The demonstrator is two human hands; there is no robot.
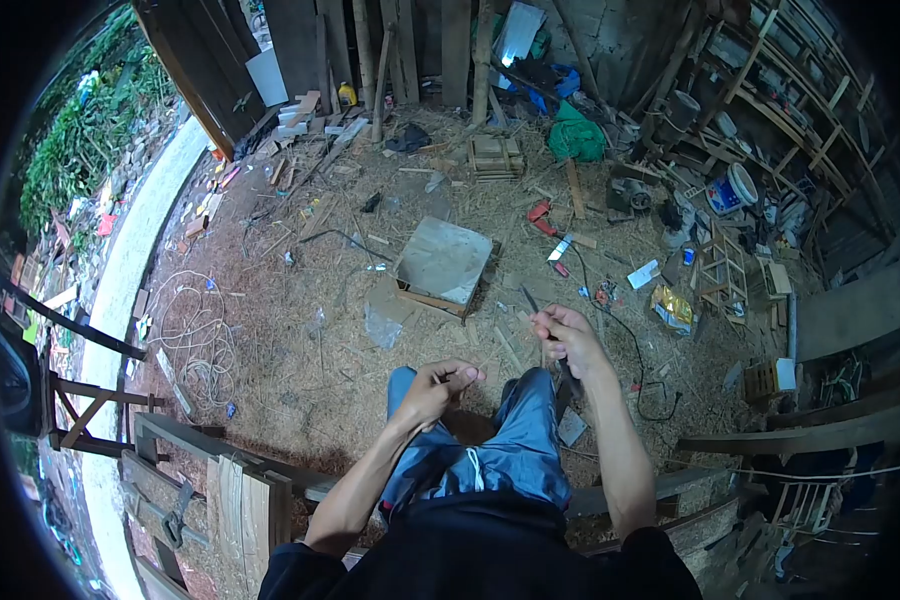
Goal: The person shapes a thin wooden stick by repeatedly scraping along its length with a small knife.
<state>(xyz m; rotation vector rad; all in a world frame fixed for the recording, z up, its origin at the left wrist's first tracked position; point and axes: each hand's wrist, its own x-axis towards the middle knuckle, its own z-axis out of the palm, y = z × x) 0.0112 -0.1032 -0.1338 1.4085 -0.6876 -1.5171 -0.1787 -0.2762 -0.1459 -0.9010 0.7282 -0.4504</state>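
My right hand (570, 345) is closed around a dark, pointed knife-like tool (529, 297), its tip pointing up and left and its dark lower end showing below the hand. To the left, my left hand (440, 388) is held above my knee with the fingers curled together; whatever sits between them is too small to name. The hands are apart, over my lap in blue trousers (515, 445). A low box with a grey square top (444, 260) stands on the ground in front of them.
A red power tool (541, 217) and a cable (630, 345) lie to the right on littered ground. Farther right are a white bucket (732, 189) and a small wooden frame (722, 272). Rope (202, 335) lies left; wooden beams (248, 505) flank my seat.
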